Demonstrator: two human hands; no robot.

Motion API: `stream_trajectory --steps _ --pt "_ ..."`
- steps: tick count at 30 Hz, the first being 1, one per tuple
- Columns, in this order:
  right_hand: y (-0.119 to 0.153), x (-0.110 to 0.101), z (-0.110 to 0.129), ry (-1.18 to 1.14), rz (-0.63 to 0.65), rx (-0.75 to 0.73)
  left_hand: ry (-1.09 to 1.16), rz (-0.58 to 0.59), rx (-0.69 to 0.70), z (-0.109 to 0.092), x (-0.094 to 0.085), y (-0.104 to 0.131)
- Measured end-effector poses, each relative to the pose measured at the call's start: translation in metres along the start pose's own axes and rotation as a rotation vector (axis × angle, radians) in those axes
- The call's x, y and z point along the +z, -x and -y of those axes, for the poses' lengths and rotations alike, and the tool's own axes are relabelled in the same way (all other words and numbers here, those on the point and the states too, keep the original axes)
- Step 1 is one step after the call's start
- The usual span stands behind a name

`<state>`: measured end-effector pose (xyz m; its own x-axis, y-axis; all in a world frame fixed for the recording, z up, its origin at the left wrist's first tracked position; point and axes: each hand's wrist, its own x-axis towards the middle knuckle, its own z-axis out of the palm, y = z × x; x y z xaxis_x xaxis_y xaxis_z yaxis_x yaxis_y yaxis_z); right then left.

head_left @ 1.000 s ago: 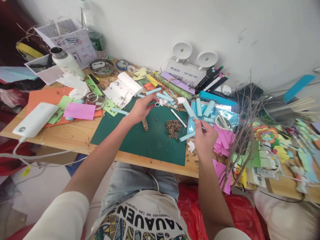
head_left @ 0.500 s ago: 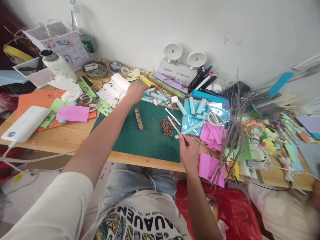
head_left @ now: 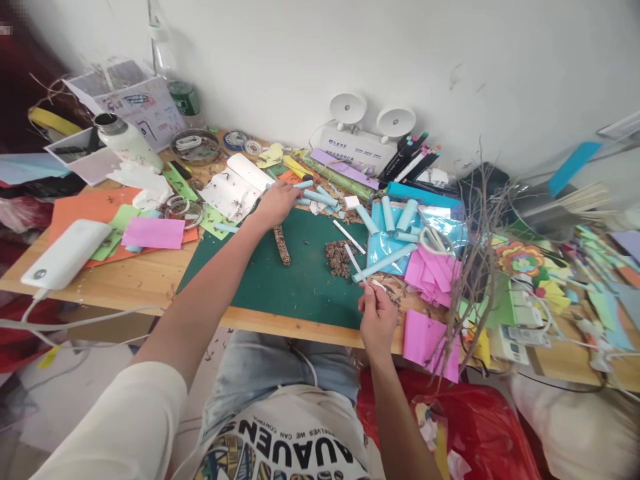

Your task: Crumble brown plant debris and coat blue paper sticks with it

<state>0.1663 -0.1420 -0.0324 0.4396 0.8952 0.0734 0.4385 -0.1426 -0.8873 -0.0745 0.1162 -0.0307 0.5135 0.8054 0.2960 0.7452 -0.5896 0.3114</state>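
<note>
My left hand (head_left: 279,203) is at the back of the green cutting mat (head_left: 310,293), fingers closed on a light-blue paper tube (head_left: 305,185). More light-blue tubes (head_left: 325,197) lie just right of its fingertips. Partly under that wrist rests a brown, crumb-coated stick (head_left: 283,247). My right hand (head_left: 379,317), at the mat's right front corner, pinches a thin white stick (head_left: 354,260) that points away from me. The white stick's far end is beside a heap of brown crumbs (head_left: 339,259). Another white stick (head_left: 349,236) lies behind the heap.
Blue tubes, scissors (head_left: 436,240) and pink paper (head_left: 433,273) crowd the right side, by upright dry twigs (head_left: 470,267). A white power bank (head_left: 67,257), an open bottle (head_left: 127,141) and orange paper (head_left: 75,210) occupy the left. An emergency light (head_left: 357,147) stands against the wall.
My left hand has drawn back slightly toward me from the tube pile, a blue tube now at its fingers. My right hand has shifted slightly toward me, still pinching the white stick.
</note>
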Motion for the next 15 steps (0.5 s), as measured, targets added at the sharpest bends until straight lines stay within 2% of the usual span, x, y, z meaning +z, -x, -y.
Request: stream_trajectory --steps 3,6,10,13,15 --pt "0.006 -0.001 0.002 -0.152 -0.021 0.032 0.196 -0.192 0.067 -0.027 -0.016 0.022" --pt "0.013 -0.007 0.007 -0.219 0.041 0.019 0.391 -0.284 0.110 -0.064 -0.024 0.058" --pt "0.019 -0.014 0.018 -0.182 0.194 0.000 0.480 -0.237 0.105 -0.096 -0.013 0.098" --pt "0.018 -0.015 0.025 -0.198 0.199 0.050 0.525 -0.141 0.067 -0.104 -0.008 0.115" --pt "0.016 -0.013 0.026 -0.234 0.193 0.087 0.568 -0.080 0.000 -0.105 -0.012 0.122"
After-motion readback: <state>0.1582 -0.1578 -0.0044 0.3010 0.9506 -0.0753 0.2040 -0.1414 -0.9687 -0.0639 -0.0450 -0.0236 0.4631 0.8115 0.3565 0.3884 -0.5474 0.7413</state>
